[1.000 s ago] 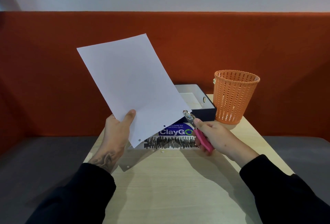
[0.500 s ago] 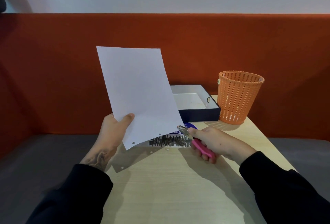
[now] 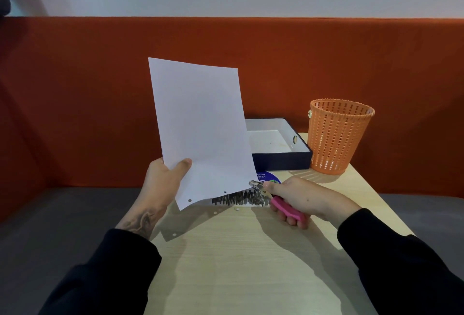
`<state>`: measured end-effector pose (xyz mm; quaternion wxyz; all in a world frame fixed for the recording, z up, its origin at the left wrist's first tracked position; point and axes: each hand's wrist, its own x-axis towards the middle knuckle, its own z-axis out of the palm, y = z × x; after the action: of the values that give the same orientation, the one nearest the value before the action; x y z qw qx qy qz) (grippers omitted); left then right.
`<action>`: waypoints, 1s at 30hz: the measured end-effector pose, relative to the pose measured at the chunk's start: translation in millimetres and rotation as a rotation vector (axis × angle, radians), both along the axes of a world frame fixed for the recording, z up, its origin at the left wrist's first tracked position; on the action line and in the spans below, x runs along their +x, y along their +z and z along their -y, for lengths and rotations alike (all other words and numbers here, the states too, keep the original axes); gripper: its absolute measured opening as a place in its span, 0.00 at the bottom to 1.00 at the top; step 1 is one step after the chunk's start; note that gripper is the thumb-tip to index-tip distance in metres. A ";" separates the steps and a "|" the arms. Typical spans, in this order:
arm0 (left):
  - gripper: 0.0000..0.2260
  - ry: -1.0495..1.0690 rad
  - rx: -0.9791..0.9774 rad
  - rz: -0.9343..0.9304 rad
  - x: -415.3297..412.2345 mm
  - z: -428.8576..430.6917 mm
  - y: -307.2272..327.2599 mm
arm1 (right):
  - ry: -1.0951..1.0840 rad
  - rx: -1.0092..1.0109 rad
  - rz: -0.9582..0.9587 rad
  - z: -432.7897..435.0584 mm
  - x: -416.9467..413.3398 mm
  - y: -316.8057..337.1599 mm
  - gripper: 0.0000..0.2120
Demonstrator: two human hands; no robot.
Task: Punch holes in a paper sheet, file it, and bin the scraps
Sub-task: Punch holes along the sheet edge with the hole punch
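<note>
View: head camera, looking down on a pale wood table (image 3: 238, 264) set against an orange-red upholstered backrest.
Paper sheet (image 3: 200, 126): white, held upright in the air with a slight tilt, well to the left of the orange mesh bin (image 3: 339, 139). Its lower edge hangs just above the table.
Holes (image 3: 189, 200): two round ones show along the sheet's lower edge.
Left hand (image 3: 163, 181): grip closed on the sheet's edge farthest from the bin. The thumb lies on the near face and the fingers are hidden behind.
Right hand (image 3: 301, 199): grip wrapped round the pink handles of a single-hole plier punch (image 3: 276, 201), below and left of the bin. The metal head meets the sheet's lower corner nearest the bin. How far the handles are squeezed cannot be told.
Box (image 3: 281, 159): dark blue, open, white inside, just left of the bin.
Clear sleeve (image 3: 180, 227): transparent punched pocket, flat on the table under the sheet, far left of the bin.
Scrap (image 3: 237, 209): a small white disc on the table, left of the punch.
Step in hand: probably a third hole, at the end of the row.
Next move: seat the edge as deep in the punch as at the other holes, hold the sheet steady, then squeeze firmly. Filing and binning the scraps remain to be done.
</note>
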<state>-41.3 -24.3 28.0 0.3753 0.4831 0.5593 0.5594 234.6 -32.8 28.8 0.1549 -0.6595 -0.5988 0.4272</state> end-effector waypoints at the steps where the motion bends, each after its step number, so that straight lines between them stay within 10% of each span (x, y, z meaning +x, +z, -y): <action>1: 0.05 -0.002 0.002 -0.002 0.2 0.7 0.2 | 0.006 -0.001 0.016 -0.6 -0.7 0.4 0.30; 30: 0.03 0.023 0.039 -0.052 5.3 -0.8 -2.3 | 0.104 0.062 0.312 -4.6 -12.7 5.8 0.26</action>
<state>-36.0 -23.4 25.6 0.3448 0.4982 0.5632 0.5619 221.8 -28.2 34.6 0.0579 -0.6810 -0.6617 0.3083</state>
